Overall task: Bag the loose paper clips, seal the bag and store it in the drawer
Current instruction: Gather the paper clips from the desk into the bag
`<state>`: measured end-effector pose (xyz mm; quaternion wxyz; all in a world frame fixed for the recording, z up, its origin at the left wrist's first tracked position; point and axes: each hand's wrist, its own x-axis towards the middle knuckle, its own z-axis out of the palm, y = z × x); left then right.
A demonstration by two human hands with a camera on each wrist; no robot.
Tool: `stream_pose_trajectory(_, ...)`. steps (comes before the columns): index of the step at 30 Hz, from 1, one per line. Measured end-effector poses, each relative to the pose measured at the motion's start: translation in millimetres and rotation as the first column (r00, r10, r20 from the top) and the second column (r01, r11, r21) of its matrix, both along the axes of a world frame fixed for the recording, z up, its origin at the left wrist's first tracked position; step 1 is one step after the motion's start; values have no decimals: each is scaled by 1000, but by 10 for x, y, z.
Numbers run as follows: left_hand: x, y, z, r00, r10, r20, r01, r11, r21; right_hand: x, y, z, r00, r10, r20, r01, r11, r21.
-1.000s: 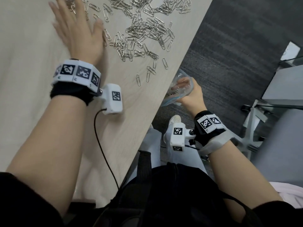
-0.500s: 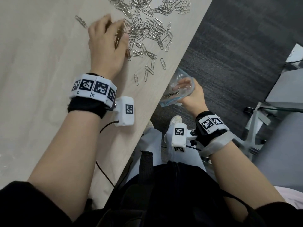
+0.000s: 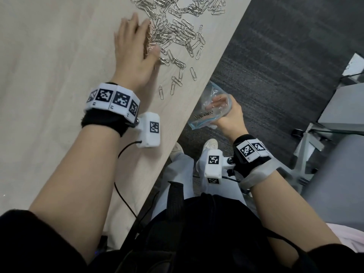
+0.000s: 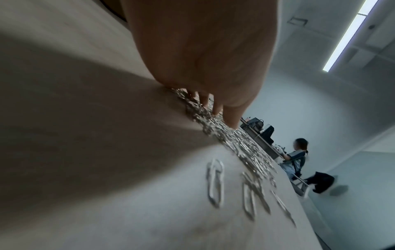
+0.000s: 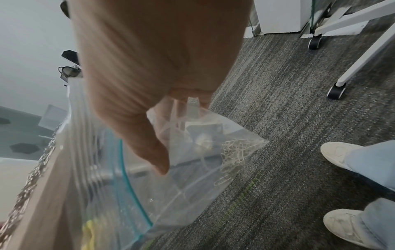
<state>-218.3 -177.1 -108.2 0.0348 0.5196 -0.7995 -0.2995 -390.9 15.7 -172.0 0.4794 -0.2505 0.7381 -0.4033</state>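
My left hand (image 3: 136,50) lies edge-on against the left side of the paper clips (image 3: 177,34) heaped at the far right of the table (image 3: 49,95), fingers (image 3: 134,22) straight and close together, holding nothing. My right hand (image 3: 230,115) grips the clear bag (image 3: 206,117) just off the table's right edge, below its level, thumb (image 5: 149,152) inside the mouth to keep it gaping; a few clips already sit in its bottom corner.

The risk, as I judge it: if I sweep too fast or wide, clips will shoot past the mouth onto the carpet (image 3: 275,56). The stragglers (image 3: 173,85) nearer me could also be missed. If my thumb slips, the mouth may fold shut.

Half a second ago my left hand was curled over the pile; now it is flattened and nearer to me, and the bag mouth sits a little nearer the table edge.
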Motion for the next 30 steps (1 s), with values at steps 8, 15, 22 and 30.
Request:
stream_pose_trajectory(8,-119,291,109,991,-130,28,131,989,-66,-4,20,110,1000,-18,19,19,998,-55)
stream_pose_trajectory(15,-57,550,166,988,-156,-7,155,985,-82,4,55,117,1000,-16,25,18,998,-64)
stream_pose_trajectory(22,-344,560,123,957,-290,22,291,952,-93,31,91,211,996,-49,70,56,994,-92)
stream_pose_trajectory(30,-140,550,101,971,-203,-128,196,978,-68,62,117,169,998,-48,32,51,995,-85)
